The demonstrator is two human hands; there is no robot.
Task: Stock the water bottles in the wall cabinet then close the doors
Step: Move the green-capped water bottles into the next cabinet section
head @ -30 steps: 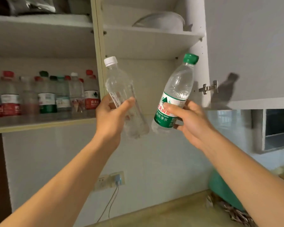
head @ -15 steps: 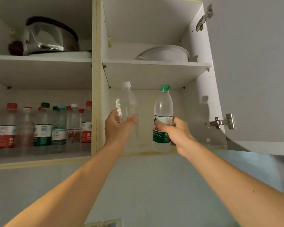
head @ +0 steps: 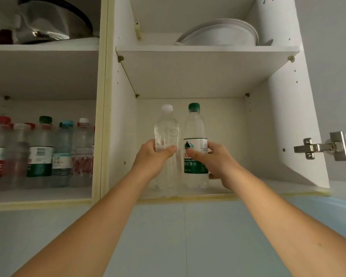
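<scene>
two bottles stand on the low shelf, a hand on each

the left hand (head: 152,158) is wrapped around the clear bottle with the white cap (head: 166,136). its thumb and fingers curl around the middle of the bottle. the right hand (head: 214,160) is wrapped around the bottle with the green cap (head: 195,134), with the thumb pressed on its green and white label. both bottles stand up straight, side by side and very close, on the bottom shelf (head: 258,188) of the right part of the wall cabinet (head: 116,120). they sit near the front of that shelf.

in the left part of the cabinet, a row of other bottles (head: 42,154) stands on the low shelf, with red, green, blue and white caps. above them is a shiny pot (head: 52,21). above the two held bottles, on the next shelf up, lies a stack of white plates (head: 220,34). the right door (head: 332,66) is swung open, and its metal hinge (head: 322,146) shows.
</scene>
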